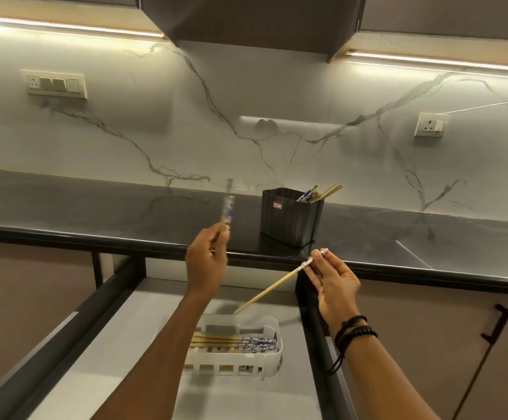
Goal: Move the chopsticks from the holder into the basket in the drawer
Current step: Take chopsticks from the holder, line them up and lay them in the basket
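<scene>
A dark ribbed holder (290, 218) stands on the black countertop near its front edge, with several chopsticks (319, 192) sticking out of it. My left hand (205, 262) grips one blue-patterned chopstick (227, 204), pointing up and blurred, left of the holder. My right hand (333, 281) pinches the patterned end of another chopstick (272, 287), which slants down toward the white slotted basket (272, 360). The basket sits in the open drawer (143, 359) and holds several chopsticks (237, 344) lying flat.
The black countertop edge (428, 274) runs across the view above the drawer. Dark drawer side rails (319, 344) flank the basket. A cabinet door with a black handle (496, 324) is at the right. Marble backsplash with wall sockets (55, 84) lies behind.
</scene>
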